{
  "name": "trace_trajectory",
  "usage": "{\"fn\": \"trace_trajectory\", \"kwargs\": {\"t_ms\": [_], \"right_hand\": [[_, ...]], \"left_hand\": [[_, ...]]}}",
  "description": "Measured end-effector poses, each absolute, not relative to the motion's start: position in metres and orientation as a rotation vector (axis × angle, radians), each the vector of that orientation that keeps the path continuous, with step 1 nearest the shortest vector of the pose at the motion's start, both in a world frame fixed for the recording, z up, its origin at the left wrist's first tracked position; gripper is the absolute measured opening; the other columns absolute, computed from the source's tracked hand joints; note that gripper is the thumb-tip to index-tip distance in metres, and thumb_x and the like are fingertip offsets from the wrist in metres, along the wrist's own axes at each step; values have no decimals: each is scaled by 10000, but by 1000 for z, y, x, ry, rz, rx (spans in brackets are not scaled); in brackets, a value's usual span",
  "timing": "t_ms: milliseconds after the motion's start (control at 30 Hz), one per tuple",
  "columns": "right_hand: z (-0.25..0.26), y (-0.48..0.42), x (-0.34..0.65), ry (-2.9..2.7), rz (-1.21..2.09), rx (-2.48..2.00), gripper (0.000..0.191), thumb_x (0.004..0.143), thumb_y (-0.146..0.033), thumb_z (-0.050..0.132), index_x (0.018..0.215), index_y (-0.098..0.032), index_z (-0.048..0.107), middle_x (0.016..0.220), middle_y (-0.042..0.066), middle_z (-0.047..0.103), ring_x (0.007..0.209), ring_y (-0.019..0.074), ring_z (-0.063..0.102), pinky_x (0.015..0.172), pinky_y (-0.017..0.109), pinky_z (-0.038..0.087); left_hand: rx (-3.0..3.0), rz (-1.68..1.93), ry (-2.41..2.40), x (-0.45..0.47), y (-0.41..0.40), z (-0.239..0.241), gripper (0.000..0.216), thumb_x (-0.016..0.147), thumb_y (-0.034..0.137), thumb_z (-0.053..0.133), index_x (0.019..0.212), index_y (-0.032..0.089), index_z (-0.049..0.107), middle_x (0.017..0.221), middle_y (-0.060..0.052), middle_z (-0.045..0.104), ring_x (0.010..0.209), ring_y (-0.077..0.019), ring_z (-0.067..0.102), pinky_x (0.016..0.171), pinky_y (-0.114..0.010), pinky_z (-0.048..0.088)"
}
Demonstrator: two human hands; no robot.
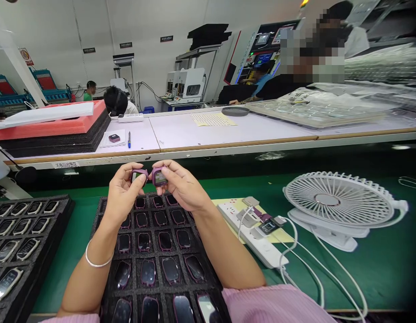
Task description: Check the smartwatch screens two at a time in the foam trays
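Observation:
My left hand (124, 190) is closed on a small purple watch body (138, 175), held up over a black foam tray (102, 207). My right hand (181, 186) grips a second purple watch body (158, 176) right beside the first; the two nearly touch. The tray below my forearms holds several more purple watch bodies (165, 240) in rows of pockets. A silver bangle (97, 261) circles my left wrist.
A second black tray of pale watch bodies (16, 242) lies at the left. To the right are a white power strip (258, 240) with plugged chargers, white cables and a white desk fan (335, 204) lying on the green mat. Behind runs a white bench with foam stacks (49, 130); other people sit beyond it.

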State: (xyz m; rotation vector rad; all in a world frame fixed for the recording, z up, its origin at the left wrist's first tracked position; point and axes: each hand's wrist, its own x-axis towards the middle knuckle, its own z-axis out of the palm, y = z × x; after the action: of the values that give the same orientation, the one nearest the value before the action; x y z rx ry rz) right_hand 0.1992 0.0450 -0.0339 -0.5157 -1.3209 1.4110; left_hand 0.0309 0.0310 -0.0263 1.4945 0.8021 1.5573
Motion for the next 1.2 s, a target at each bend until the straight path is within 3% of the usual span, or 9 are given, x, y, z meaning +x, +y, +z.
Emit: {"fn": "trace_trajectory", "kwargs": {"t_ms": [333, 567, 767, 1000, 1200], "right_hand": [[-32, 42, 199, -1386, 1346, -508, 359, 790, -199, 717, 1127, -225, 594, 942, 3, 634, 647, 113, 651, 617, 279, 557], [-31, 43, 199, -1378, 1322, -512, 357, 790, -214, 722, 1120, -222, 587, 969, 12, 626, 635, 106, 633, 602, 271, 553], [-31, 43, 199, -1385, 1318, -500, 411, 741, -121, 671, 1128, -226, 578, 986, 10, 624, 656, 108, 638, 645, 282, 556], [-31, 44, 201, -1375, 1326, -509, 412, 736, -101, 612, 1126, -225, 570, 949, 6, 631, 653, 117, 644, 644, 292, 549], [-30, 44, 201, -1364, 1324, -510, 363, 773, -152, 665, 1120, -214, 577, 901, 0, 634, 636, 115, 640, 624, 281, 543]], "left_hand": [[1491, 1548, 786, 30, 31, -26, 318, 783, 250, 739, 1081, 232, 628, 909, -3, 641, 716, -95, 580, 568, -167, 520], [1571, 1529, 773, 30, 33, -29, 385, 769, 217, 719, 1135, 240, 601, 958, -24, 650, 793, -128, 613, 631, -207, 534], [1566, 1509, 765, 31, 32, -28, 482, 730, 157, 712, 1184, 243, 577, 1033, -38, 654, 849, -135, 644, 699, -221, 545], [1563, 1485, 768, 30, 31, -27, 504, 715, 118, 688, 1186, 247, 566, 1062, -38, 651, 750, -109, 656, 707, -242, 575], [1529, 1480, 737, 31, 30, -27, 462, 732, 103, 680, 1163, 236, 578, 1053, -25, 651, 695, -83, 672, 718, -237, 595]]}}
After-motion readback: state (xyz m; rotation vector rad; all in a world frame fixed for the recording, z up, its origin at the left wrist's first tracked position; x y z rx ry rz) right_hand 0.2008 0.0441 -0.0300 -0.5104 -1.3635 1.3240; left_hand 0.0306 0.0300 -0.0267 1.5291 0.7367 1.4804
